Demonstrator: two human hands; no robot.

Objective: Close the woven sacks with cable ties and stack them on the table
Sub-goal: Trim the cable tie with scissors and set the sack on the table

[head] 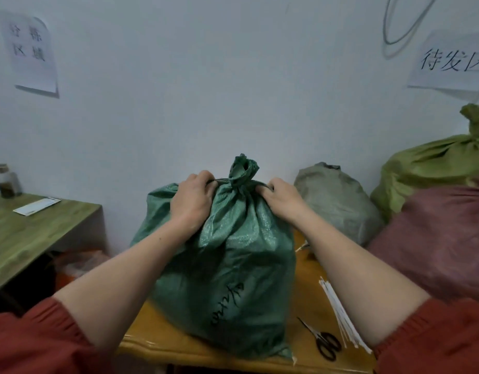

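Upright dark green woven sack (227, 265): neck (242, 171) between left hand (191, 201) and right hand (280, 197), both pinching crosswise thin dark cable tie (222, 180).

light: dim, cool, even | shadows: soft | edges: warped, blurred | glare: none
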